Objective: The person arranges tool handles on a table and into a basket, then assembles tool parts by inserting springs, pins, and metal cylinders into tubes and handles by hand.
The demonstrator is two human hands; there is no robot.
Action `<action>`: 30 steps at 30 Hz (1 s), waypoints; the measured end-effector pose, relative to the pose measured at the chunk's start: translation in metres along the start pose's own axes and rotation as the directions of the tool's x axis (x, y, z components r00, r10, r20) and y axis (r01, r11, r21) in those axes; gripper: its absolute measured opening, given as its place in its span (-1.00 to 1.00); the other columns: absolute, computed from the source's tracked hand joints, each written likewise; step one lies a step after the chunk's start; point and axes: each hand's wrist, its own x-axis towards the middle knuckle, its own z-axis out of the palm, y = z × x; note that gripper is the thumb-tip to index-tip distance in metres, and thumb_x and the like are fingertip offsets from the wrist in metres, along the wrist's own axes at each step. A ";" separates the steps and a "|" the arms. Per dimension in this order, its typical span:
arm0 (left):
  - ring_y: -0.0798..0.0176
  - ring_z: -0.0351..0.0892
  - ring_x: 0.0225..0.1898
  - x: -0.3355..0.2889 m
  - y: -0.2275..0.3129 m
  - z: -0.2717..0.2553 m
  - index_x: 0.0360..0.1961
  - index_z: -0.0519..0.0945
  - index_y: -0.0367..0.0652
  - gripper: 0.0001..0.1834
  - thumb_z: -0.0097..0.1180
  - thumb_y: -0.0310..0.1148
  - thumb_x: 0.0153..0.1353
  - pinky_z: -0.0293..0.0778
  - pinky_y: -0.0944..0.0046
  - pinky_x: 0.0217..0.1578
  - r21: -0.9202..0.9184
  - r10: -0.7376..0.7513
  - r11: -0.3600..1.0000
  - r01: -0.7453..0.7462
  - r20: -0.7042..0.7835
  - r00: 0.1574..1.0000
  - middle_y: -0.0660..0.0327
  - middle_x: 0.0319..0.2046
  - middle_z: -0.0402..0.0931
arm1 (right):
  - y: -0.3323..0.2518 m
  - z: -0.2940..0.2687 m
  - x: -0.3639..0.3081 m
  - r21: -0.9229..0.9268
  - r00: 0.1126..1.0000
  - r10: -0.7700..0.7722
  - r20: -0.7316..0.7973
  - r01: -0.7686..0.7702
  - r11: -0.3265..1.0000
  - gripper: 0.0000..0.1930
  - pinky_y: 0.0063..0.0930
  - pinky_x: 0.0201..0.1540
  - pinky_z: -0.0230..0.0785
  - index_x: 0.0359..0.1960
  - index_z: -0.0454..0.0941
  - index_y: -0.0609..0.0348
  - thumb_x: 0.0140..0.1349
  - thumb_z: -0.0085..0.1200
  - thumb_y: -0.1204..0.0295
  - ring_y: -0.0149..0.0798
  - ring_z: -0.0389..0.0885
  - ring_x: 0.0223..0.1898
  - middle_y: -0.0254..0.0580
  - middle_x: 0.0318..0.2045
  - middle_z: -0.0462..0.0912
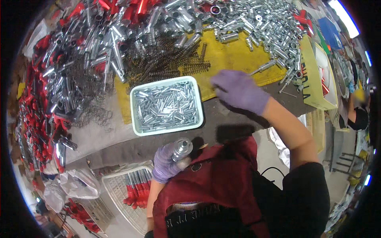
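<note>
My left hand point(166, 162), in a purple glove, is closed around a silver metal cylinder point(182, 148) held upright near my chest. My right hand point(238, 90), also gloved in purple, reaches out flat over the yellow cloth point(234, 55), fingers spread, close to the dark springs point(190, 65); I cannot see anything in it. Between both hands sits a white tray point(200, 111) filled with several small silver pins. A big heap of silver tubes point(238, 20) lies beyond the cloth.
Red-and-silver parts point(43, 111) pile up along the left side. A white basket point(115, 190) with red-handled pieces sits low left, beside plastic bags point(77, 182). A yellow cardboard box point(317, 75) stands at right. Another person point(357, 115) is at the far right.
</note>
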 end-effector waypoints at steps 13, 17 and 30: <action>-0.04 0.55 -0.41 0.014 0.000 0.000 -0.28 0.54 -0.07 -0.57 0.28 -0.03 -0.10 0.44 0.09 -0.43 0.015 0.008 1.000 -0.009 0.099 0.995 0.08 -0.47 0.53 | -0.067 -0.096 -0.072 0.085 0.990 -0.006 0.139 -0.005 0.996 -0.63 -0.26 -0.14 0.41 -0.08 0.54 -0.08 0.04 0.10 0.18 -0.05 0.54 -0.18 -0.08 -0.21 0.55; -0.03 0.56 -0.40 0.013 -0.002 0.005 -0.26 0.54 -0.07 -0.57 0.27 -0.04 -0.08 0.44 0.11 -0.41 0.031 0.031 0.999 -0.032 0.033 0.999 0.08 -0.46 0.53 | -0.092 -0.057 0.001 0.246 0.898 -0.426 0.107 0.391 0.887 -0.63 -0.32 -0.18 0.45 -0.09 0.53 -0.02 0.01 0.15 0.27 -0.06 0.56 -0.24 -0.10 -0.22 0.55; -0.02 0.55 -0.35 0.009 -0.002 0.005 -0.22 0.52 -0.08 -0.64 0.24 -0.13 0.01 0.44 0.20 -0.36 -0.084 0.204 0.975 -0.204 -0.011 0.979 0.08 -0.41 0.53 | -0.114 -0.062 0.032 0.231 0.753 -0.638 0.162 0.599 0.766 -0.65 -0.27 -0.40 0.46 -0.21 0.49 0.11 -0.02 0.19 0.24 -0.10 0.60 -0.40 -0.17 -0.41 0.58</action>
